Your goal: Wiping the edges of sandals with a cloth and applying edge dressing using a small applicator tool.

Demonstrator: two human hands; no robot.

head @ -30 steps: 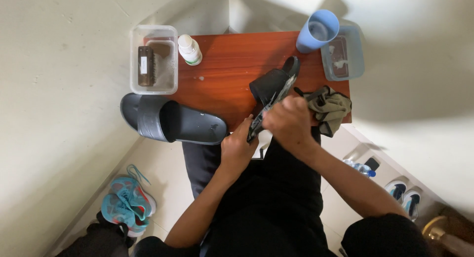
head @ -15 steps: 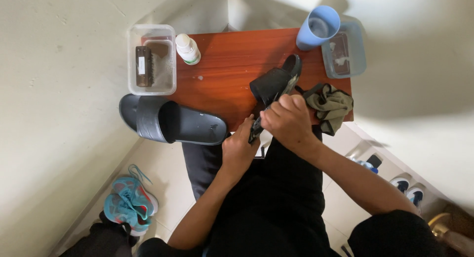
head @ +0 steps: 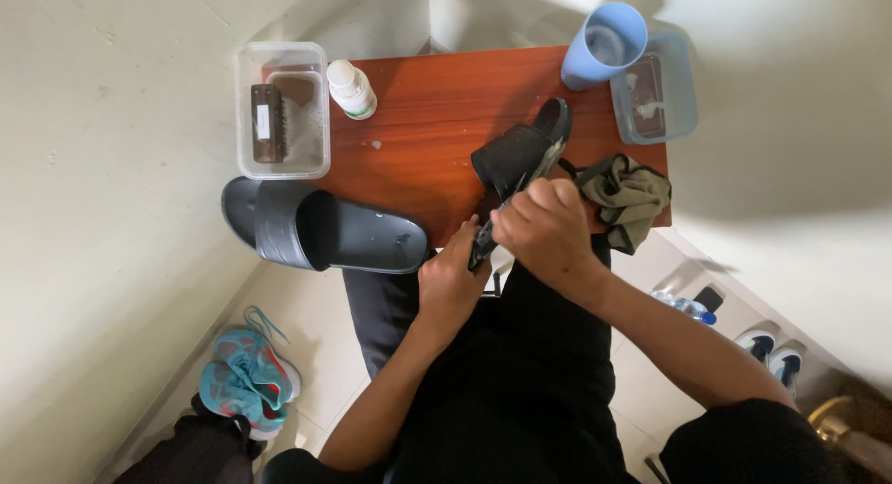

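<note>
Both grips clamped on one slide [head: 520, 163] mid-frame: left hand [head: 451, 284] at heel, right hand [head: 548, 228] over edge; other slide [head: 321, 228] sits untouched at left, rag [head: 627, 196] unused.

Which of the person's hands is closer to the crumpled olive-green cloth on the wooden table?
Right. The right hand sits just beside the crumpled olive-green cloth, gripping the black slide sandal. The left hand holds the sandal's near end, farther away.

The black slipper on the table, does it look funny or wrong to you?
A little. The black slipper lies half off the near left edge of the small wooden table, its heel end overhanging. Its mate is tipped on edge, held by the left hand and right hand. I see no spill and no damage.
</note>
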